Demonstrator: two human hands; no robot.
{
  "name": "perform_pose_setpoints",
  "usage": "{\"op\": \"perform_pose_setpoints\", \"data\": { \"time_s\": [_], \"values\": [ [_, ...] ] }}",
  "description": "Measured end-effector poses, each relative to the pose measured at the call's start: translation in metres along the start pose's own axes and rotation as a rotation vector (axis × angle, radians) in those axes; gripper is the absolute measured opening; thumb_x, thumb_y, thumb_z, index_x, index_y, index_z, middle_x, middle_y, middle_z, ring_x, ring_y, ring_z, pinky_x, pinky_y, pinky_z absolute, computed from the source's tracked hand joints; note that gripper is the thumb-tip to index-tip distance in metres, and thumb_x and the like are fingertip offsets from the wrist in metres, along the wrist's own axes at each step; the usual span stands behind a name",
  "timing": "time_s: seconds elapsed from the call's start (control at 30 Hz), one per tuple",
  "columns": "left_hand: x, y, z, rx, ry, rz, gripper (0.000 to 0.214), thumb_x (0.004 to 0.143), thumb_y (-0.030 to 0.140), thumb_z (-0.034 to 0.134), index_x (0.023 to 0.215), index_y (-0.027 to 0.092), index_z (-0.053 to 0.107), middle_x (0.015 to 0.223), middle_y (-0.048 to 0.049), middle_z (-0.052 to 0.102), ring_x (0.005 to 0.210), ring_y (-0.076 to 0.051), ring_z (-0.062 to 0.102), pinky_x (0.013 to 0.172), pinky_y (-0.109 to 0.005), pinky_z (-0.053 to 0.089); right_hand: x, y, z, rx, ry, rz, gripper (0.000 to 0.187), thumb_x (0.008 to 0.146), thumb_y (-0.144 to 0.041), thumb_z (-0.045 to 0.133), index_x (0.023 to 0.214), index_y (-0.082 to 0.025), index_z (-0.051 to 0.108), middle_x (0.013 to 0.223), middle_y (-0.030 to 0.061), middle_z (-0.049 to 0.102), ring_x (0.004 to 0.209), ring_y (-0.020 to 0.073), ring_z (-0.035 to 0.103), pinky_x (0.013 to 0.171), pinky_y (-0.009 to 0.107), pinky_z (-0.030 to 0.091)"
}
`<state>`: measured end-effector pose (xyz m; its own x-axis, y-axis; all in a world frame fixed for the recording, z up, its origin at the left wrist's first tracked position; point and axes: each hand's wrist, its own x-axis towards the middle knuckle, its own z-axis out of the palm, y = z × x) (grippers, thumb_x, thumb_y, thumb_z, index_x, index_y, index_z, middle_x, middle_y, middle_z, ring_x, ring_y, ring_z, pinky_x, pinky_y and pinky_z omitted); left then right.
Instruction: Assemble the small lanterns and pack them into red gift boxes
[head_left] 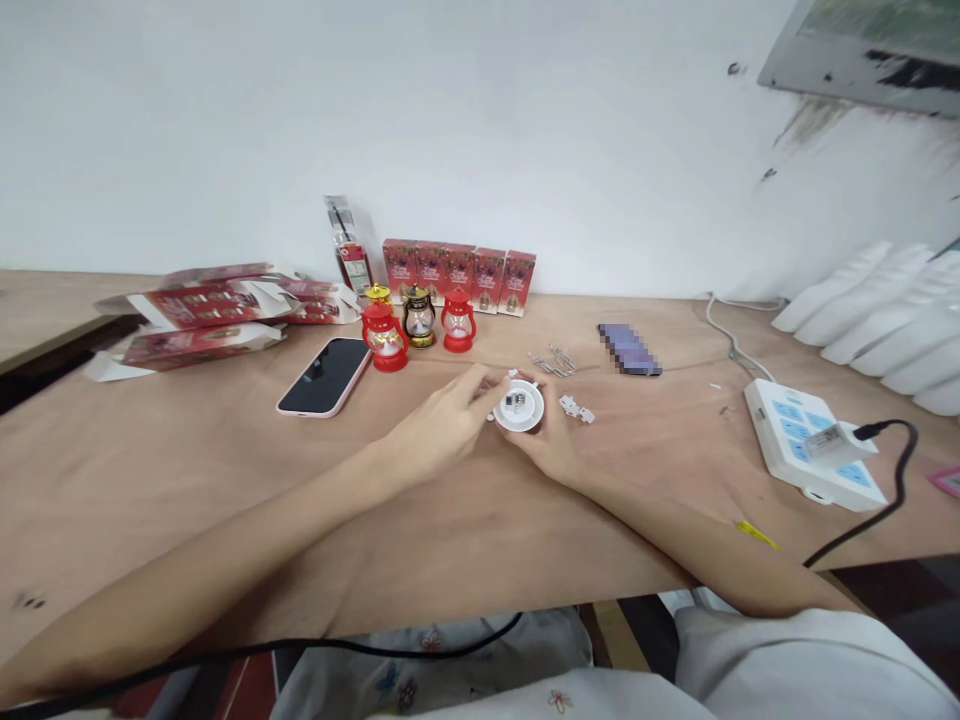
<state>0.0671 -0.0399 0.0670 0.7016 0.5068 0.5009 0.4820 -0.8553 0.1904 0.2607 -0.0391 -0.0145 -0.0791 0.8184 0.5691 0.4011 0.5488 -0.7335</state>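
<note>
A small round white disc (519, 408) with a tiny metal part in its middle sits between my two hands at the middle of the wooden table (187, 470). My right hand (553, 440) cups it from below and the right. My left hand (442, 420) reaches in from the left, fingertips pinched at the disc's left rim. A few tiny white pieces (576, 408) lie just right of the disc.
Three toy lanterns (418, 322) stand behind, with red boxes (459, 268) along the wall. A black phone (325, 377) lies left, flattened red cartons (202, 310) far left. Metal clips (553, 362), a purple item (628, 350), a white power strip (814, 440) and stacked white trays (892, 320) are on the right.
</note>
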Motion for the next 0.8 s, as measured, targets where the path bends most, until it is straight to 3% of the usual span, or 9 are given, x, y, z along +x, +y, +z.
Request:
{"op": "perform_pose_setpoints", "data": {
  "time_s": [0.1, 0.23, 0.33, 0.47, 0.6, 0.8],
  "values": [
    [0.000, -0.001, 0.000, -0.054, 0.026, 0.020, 0.045, 0.087, 0.009, 0.038, 0.129, 0.022, 0.049, 0.120, -0.0093, 0.059, 0.112, -0.022, 0.057, 0.094, -0.037, 0.050, 0.000, -0.001, 0.000, 0.001, -0.004, 0.008, 0.065, 0.073, -0.026, 0.069, 0.129, -0.027, 0.036, 0.128, 0.0092, 0.049, 0.120, 0.0256, 0.049, 0.103, 0.046, 0.041],
    [0.001, 0.003, -0.003, -0.222, 0.122, -0.109, 0.033, 0.092, 0.020, 0.043, 0.124, 0.021, 0.050, 0.115, -0.0074, 0.066, 0.105, -0.023, 0.064, 0.088, -0.036, 0.053, 0.000, -0.003, -0.001, -0.008, -0.017, 0.011, 0.064, 0.073, -0.027, 0.070, 0.128, -0.027, 0.036, 0.127, 0.0095, 0.049, 0.120, 0.0259, 0.049, 0.103, 0.047, 0.040],
    [0.003, 0.008, -0.006, -0.398, 0.174, -0.228, 0.020, 0.093, 0.030, 0.046, 0.108, 0.019, 0.055, 0.105, -0.0055, 0.069, 0.096, -0.022, 0.068, 0.076, -0.030, 0.056, 0.000, -0.005, -0.002, -0.012, -0.024, 0.014, 0.064, 0.074, -0.027, 0.070, 0.127, -0.027, 0.036, 0.129, 0.0095, 0.048, 0.120, 0.0261, 0.048, 0.103, 0.047, 0.040],
    [0.005, 0.010, -0.011, -0.454, 0.205, -0.255, 0.026, 0.091, 0.041, 0.052, 0.085, 0.018, 0.064, 0.094, -0.0044, 0.069, 0.087, -0.019, 0.067, 0.071, -0.027, 0.054, 0.000, -0.004, -0.001, 0.010, -0.019, 0.018, 0.064, 0.073, -0.027, 0.071, 0.127, -0.027, 0.036, 0.128, 0.0093, 0.048, 0.119, 0.0262, 0.049, 0.102, 0.047, 0.041],
    [0.008, 0.008, -0.014, -0.359, 0.288, -0.248, 0.024, 0.083, 0.042, 0.064, 0.078, 0.020, 0.073, 0.085, -0.0036, 0.063, 0.071, -0.013, 0.059, 0.062, -0.025, 0.049, 0.000, -0.004, -0.001, 0.007, -0.018, 0.003, 0.065, 0.072, -0.027, 0.072, 0.127, -0.027, 0.036, 0.127, 0.0096, 0.048, 0.118, 0.0265, 0.049, 0.101, 0.047, 0.041],
    [0.010, 0.011, -0.006, -0.762, 0.252, -0.423, 0.022, 0.077, 0.037, 0.070, 0.081, 0.016, 0.073, 0.080, -0.0042, 0.072, 0.069, -0.015, 0.064, 0.064, -0.026, 0.052, 0.000, -0.006, -0.002, 0.017, -0.022, 0.008, 0.066, 0.072, -0.027, 0.072, 0.127, -0.027, 0.036, 0.126, 0.0085, 0.048, 0.117, 0.0259, 0.050, 0.101, 0.047, 0.041]
  ]
}}
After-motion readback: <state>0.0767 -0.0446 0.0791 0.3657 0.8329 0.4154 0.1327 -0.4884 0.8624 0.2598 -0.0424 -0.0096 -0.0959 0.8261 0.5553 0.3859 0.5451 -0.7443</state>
